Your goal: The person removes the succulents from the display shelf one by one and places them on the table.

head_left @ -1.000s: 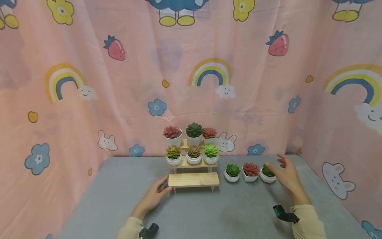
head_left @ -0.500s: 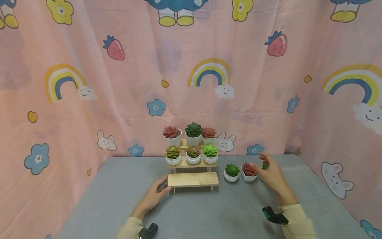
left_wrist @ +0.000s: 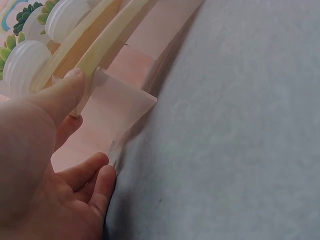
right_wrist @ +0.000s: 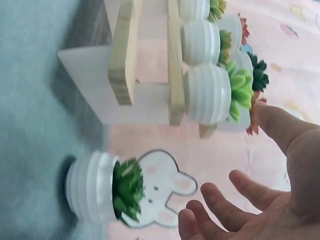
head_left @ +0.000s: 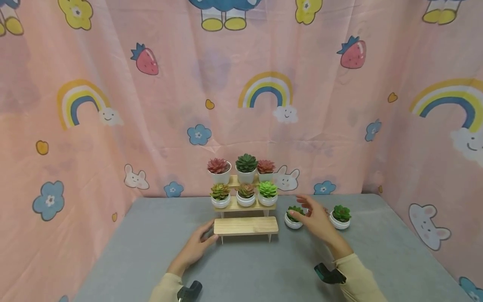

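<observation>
My left hand [head_left: 197, 245] holds the left end of the bottom step of a three-tier wooden plant stand [head_left: 245, 226]. In the left wrist view the thumb lies on the board's end, with a finger at its other side. My right hand [head_left: 317, 220], fingers spread and holding nothing, is over the table beside a green succulent in a round white pot [right_wrist: 92, 187]. A red succulent is almost wholly hidden behind this hand. Another green potted succulent [head_left: 341, 217] stands to its right.
On the middle step stand three succulents, among them a bright green one [head_left: 267, 193]. The top step bears a dark green one [head_left: 246, 167] between two reddish ones. A pink patterned curtain [head_left: 158, 109] hangs behind the grey table [head_left: 151, 235].
My right hand has moved left, from the rightmost succulent past the red one to the leftmost green one. My left hand has stayed at the stand.
</observation>
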Demonstrator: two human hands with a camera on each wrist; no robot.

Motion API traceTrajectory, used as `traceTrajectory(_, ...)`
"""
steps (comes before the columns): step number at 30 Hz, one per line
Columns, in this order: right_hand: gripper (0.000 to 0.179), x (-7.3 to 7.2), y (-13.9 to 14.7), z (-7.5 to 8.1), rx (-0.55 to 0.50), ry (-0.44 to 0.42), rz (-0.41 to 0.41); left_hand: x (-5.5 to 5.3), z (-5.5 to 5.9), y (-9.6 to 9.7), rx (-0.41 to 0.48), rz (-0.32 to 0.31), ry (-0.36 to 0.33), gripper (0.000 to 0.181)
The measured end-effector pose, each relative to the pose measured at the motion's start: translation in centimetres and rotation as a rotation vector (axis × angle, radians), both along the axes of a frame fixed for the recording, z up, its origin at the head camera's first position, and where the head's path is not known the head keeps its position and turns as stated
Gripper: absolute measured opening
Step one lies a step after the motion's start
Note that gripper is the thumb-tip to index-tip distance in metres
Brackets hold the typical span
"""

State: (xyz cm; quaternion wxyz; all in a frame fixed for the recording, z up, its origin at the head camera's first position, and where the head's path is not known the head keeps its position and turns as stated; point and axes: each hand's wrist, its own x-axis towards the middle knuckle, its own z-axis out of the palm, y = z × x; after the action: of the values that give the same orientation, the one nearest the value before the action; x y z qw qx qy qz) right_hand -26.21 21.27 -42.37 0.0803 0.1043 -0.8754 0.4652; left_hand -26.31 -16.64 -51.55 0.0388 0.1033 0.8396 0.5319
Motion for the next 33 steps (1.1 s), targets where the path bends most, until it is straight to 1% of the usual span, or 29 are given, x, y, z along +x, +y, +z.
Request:
traceTrajectory(7,0.067,-1.8,-3.1,0.6,-0.017,-0.010,0.073,0.0,0.0,0.1,0.010,-0.001,-0.004,0.063)
traceTrajectory(10,0.069,-2.5,-4.0,0.7,-0.019,-0.015,0.081,0.0,0.0,0.1,0.005,-0.001,-0.002,0.063)
traceTrajectory(15,0.073,-3.3,-5.0,0.6,-0.022,-0.041,0.042,0.0,-0.1,0.1,0.003,0.002,-0.002,0.064)
traceTrajectory(21,0.075,-4.0,-6.1,0.7,-0.068,-0.076,0.007,0.0,-0.1,0.0,0.004,0.003,0.003,0.062)
traceTrajectory(24,0.075,-4.3,-6.4,0.6,-0.063,-0.085,-0.014,0.0,-0.1,0.0,0.002,0.002,0.010,0.062)
traceTrajectory(29,0.072,-4.7,-6.6,0.5,-0.051,-0.085,-0.045,0.0,-0.2,0.1,0.000,-0.002,0.012,0.062)
traceTrajectory(33,0.074,-4.8,-6.3,0.4,-0.059,-0.099,-0.050,0.0,-0.1,0.1,0.012,0.000,0.007,0.061)
